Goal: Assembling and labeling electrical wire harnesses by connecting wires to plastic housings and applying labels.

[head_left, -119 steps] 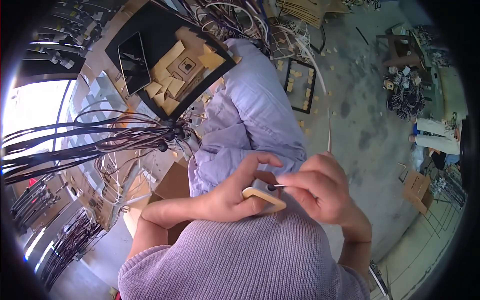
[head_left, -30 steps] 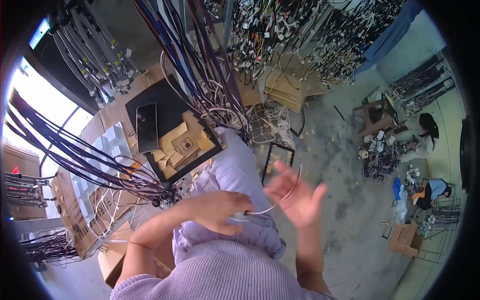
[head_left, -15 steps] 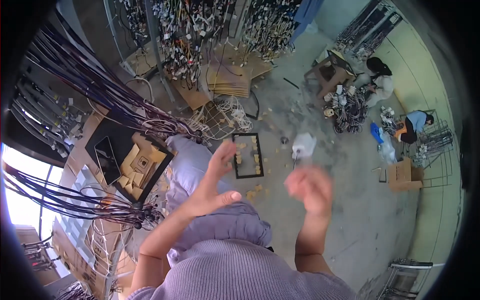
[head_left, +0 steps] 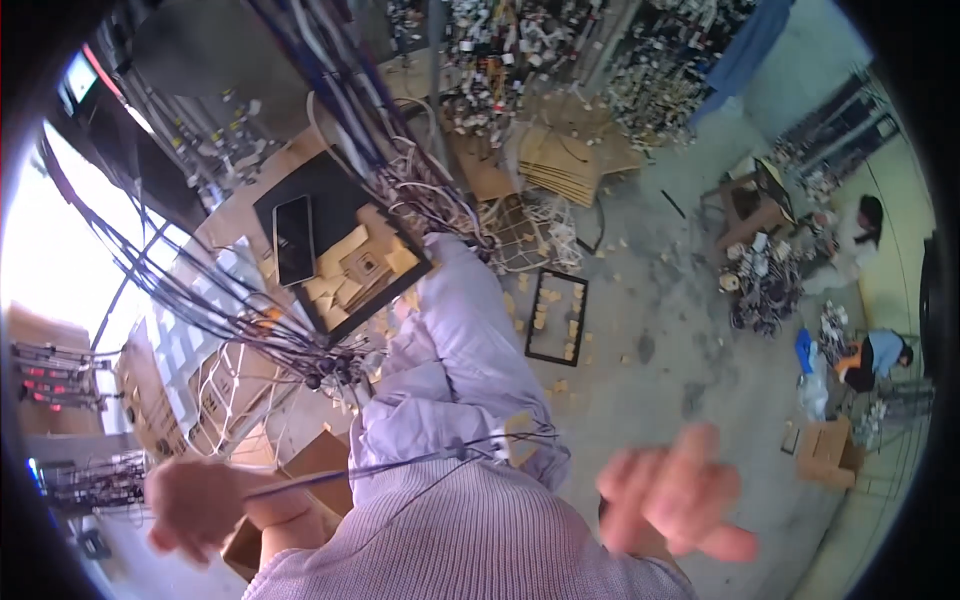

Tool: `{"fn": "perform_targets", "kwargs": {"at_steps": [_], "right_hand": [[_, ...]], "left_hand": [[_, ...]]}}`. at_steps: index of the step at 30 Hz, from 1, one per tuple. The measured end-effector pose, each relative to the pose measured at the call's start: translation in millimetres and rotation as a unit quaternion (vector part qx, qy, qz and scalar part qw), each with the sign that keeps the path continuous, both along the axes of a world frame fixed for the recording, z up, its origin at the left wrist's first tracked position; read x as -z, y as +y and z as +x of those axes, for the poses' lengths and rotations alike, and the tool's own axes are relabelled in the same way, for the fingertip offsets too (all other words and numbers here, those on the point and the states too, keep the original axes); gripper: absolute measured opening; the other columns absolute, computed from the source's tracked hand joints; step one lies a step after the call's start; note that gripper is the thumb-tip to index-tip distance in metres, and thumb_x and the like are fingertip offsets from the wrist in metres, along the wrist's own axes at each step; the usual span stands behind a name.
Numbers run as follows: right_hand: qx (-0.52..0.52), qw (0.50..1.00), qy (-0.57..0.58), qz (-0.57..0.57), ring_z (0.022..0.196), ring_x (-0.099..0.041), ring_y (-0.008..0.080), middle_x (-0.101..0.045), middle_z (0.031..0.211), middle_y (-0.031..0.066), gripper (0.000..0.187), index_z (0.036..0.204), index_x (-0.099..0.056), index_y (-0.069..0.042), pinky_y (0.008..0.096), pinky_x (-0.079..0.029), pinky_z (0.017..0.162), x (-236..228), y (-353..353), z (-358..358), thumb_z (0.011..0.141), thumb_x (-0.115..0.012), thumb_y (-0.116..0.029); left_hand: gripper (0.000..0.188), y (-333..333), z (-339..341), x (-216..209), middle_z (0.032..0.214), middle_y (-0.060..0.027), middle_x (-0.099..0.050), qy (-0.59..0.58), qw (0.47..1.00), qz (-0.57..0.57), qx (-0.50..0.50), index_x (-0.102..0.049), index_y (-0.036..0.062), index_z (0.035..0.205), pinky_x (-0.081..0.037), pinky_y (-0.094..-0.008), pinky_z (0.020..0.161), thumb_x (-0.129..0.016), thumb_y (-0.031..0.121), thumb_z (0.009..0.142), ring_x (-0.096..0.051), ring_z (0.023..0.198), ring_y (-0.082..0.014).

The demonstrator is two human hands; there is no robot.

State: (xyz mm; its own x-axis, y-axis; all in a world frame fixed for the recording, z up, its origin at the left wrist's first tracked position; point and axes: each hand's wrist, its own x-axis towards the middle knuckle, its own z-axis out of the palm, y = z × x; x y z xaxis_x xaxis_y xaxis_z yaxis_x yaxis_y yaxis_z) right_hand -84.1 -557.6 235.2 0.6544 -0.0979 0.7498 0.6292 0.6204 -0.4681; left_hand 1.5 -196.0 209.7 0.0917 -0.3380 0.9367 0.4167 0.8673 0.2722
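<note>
My left hand (head_left: 205,508), smeared by motion, is closed around one end of a thin dark cable (head_left: 380,468) at the lower left. The cable stretches rightward across my lap, with a small white connector and a tan paper tag (head_left: 520,440) near its far end. At the lower right, my right hand (head_left: 680,495) is blurred, its fingers apart and nothing visible in them. A black tray (head_left: 385,308) of folded tan paper tags (head_left: 340,275) stands left of my legs, with a dark phone (head_left: 294,240) lying along its left side.
Hanging cable bundles (head_left: 190,300) crowd the left, above a carton (head_left: 310,465). A black rectangular frame (head_left: 556,358) with tags lies on the floor. Cardboard sheets (head_left: 560,165) and hanging harnesses (head_left: 520,60) are at the back. Two people (head_left: 850,250) work at the right near cable piles (head_left: 765,290).
The view has swung left. My left hand has moved down and left and now has a cable in it. My right hand has come down to the right; the white bag on the floor is out of sight.
</note>
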Motion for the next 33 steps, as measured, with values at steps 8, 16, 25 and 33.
{"fn": "perform_targets", "kwargs": {"at_steps": [8,16,25,33], "right_hand": [[-0.122,0.991,-0.052,0.006,0.08,-0.068,0.0128,-0.049,0.117,0.0025,0.026,0.097,-0.055,-0.008,0.0384,-0.039,0.099,-26.1,10.9,-13.8,0.101,-0.04,-0.03],[-0.107,0.989,-0.105,-0.012,0.083,-0.069,0.0139,-0.05,0.118,0.0018,0.026,0.1,-0.052,-0.01,0.037,-0.035,0.101,-22.9,12.4,-6.1,0.102,-0.035,-0.03],[-0.196,0.977,-0.074,-0.043,0.094,-0.067,0.0232,-0.053,0.119,0.0116,0.028,0.094,-0.047,-0.008,0.0385,-0.045,0.09,-24.5,4.0,25.8,0.102,-0.035,-0.031],[0.154,0.932,0.19,-0.267,0.087,-0.063,0.0301,-0.061,0.098,0.0144,0.024,0.103,-0.056,-0.001,0.0391,-0.048,0.087,37.1,-0.4,82.0,0.09,-0.06,-0.021]], "left_hand": [[0.053,111.2,-59.0,-38.9,0.05,-0.0108,-0.061,0.007,0.878,0.246,-0.412,-0.067,0.0002,0.067,-0.036,-0.0169,0.037,-0.05,0.041,0.097,-0.047,0.032,-0.0097],[0.083,87.2,-31.9,36.1,0.138,-0.0194,-0.042,0.221,0.23,0.218,-0.922,-0.025,-0.0027,0.143,-0.037,-0.0457,0.104,-0.071,0.029,0.082,-0.046,0.124,-0.0286],[0.025,-113.8,0.7,40.2,0.1,-0.0176,-0.059,-0.146,0.37,0.269,-0.877,-0.047,0.0041,0.098,-0.047,-0.0438,0.089,-0.058,0.01,0.077,-0.059,0.096,-0.033],[0.059,-187.7,134.1,94.4,0.133,-0.017,-0.048,0.104,0.499,0.426,-0.748,-0.034,-0.0012,0.136,-0.034,-0.0357,0.106,-0.056,-0.003,0.082,-0.046,0.125,-0.0249]]}}
